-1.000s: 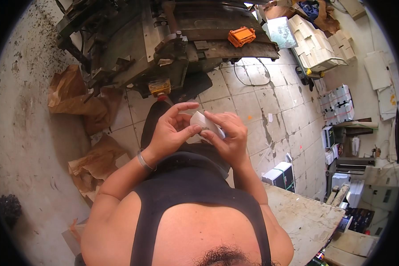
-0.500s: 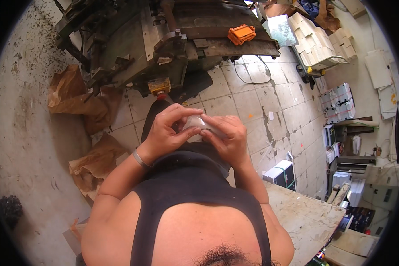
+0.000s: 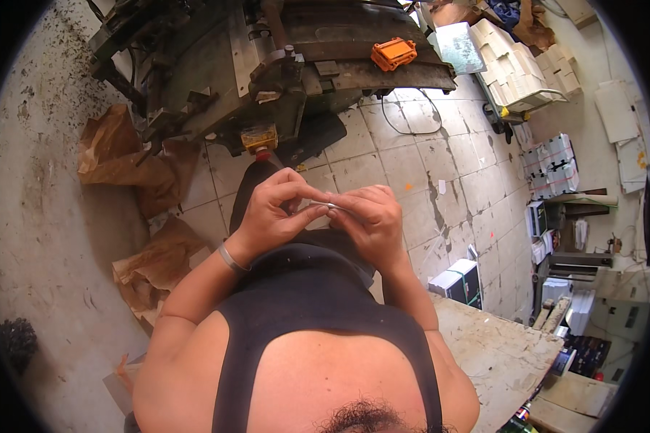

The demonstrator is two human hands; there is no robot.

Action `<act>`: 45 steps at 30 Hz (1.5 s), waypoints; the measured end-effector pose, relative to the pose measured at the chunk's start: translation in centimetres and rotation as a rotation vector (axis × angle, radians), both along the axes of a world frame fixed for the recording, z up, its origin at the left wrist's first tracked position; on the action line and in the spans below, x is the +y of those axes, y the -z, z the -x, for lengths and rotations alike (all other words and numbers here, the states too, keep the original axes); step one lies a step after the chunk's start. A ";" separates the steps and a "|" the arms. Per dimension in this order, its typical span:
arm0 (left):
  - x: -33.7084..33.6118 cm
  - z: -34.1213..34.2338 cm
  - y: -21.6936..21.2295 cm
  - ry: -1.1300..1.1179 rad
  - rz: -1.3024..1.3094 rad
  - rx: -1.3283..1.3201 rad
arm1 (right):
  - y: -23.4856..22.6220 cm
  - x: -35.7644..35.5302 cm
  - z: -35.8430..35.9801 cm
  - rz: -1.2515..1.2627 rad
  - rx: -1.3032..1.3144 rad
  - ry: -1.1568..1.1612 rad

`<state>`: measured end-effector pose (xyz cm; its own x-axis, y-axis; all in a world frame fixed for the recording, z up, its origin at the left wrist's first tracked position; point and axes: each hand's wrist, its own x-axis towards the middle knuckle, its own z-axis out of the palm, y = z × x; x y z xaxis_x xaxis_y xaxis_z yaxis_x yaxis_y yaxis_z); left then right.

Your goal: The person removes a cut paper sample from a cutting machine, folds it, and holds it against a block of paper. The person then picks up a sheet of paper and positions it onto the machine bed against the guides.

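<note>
Both hands meet in front of my waist and pinch a small, thin white piece [image 3: 331, 206], perhaps paper, seen edge-on as a narrow strip. My left hand [image 3: 283, 203], with a band on its wrist, holds the near end between thumb and forefinger. On the other end my right hand [image 3: 370, 215] closes its thumb and fingers, covering most of the piece. Just beyond the left hand is the machine's yellow box with a red knob [image 3: 261, 141].
A dark metal machine [image 3: 318, 54] stands ahead, with an orange case [image 3: 393, 54] on its edge. Crumpled brown paper [image 3: 133, 162] lies to the left. At right are a strapped bundle [image 3: 457, 283], a worn tabletop [image 3: 495, 353] and a cart of pale blocks [image 3: 509, 68].
The white piece showed a wider, creased face between my hands; it now appears as a thin strip. My fingertips have come closer together, while both arms stay almost in place.
</note>
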<state>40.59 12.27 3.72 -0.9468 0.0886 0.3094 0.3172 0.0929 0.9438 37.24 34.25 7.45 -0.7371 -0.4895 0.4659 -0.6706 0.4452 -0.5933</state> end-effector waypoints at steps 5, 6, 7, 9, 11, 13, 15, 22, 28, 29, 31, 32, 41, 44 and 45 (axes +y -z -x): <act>0.4 0.0 0.2 -0.009 0.005 -0.023 | 0.4 0.4 0.2 0.010 -0.064 -0.025; 0.5 0.1 0.2 -0.009 -0.001 -0.014 | 0.4 0.6 0.2 0.025 -0.096 -0.030; 0.6 0.1 0.3 -0.006 0.008 -0.010 | 0.5 0.7 0.2 0.041 -0.126 -0.035; 0.9 0.2 0.1 0.036 0.019 -0.066 | 0.6 1.2 0.0 0.074 -0.130 -0.043; 1.1 0.3 -0.5 0.054 0.082 -0.058 | 0.7 1.9 0.1 0.112 -0.111 -0.007; 1.3 0.6 -0.8 0.082 0.175 -0.064 | 1.0 2.8 0.1 0.090 -0.123 -0.083; 1.4 0.6 -0.8 0.128 0.218 -0.031 | 1.4 3.6 -0.1 0.136 -0.144 -0.114; 4.8 0.1 0.8 0.212 0.052 -0.181 | 4.4 6.5 -2.5 0.239 -0.120 -0.037; 11.2 -0.2 -0.3 0.375 0.079 -0.192 | 5.0 11.8 -7.3 0.275 -0.114 0.232; 12.1 -0.4 -0.5 0.378 0.073 -0.193 | 5.0 12.7 -8.1 0.264 -0.120 0.246; 13.5 -1.2 -1.2 0.458 0.124 -0.168 | 5.2 13.7 -9.4 0.276 -0.130 0.262; 14.3 -1.4 -1.8 0.447 0.123 -0.173 | 5.2 14.3 -10.0 0.292 -0.137 0.279; 19.0 -0.1 -2.8 0.530 0.450 0.123 | 7.1 18.1 -12.2 0.602 -0.649 0.201; 20.3 0.8 -3.5 0.538 0.434 0.033 | 5.6 19.0 -12.0 0.748 -0.803 0.189; 20.6 1.4 -3.2 0.546 0.390 0.005 | 5.7 19.3 -11.9 0.756 -0.790 0.225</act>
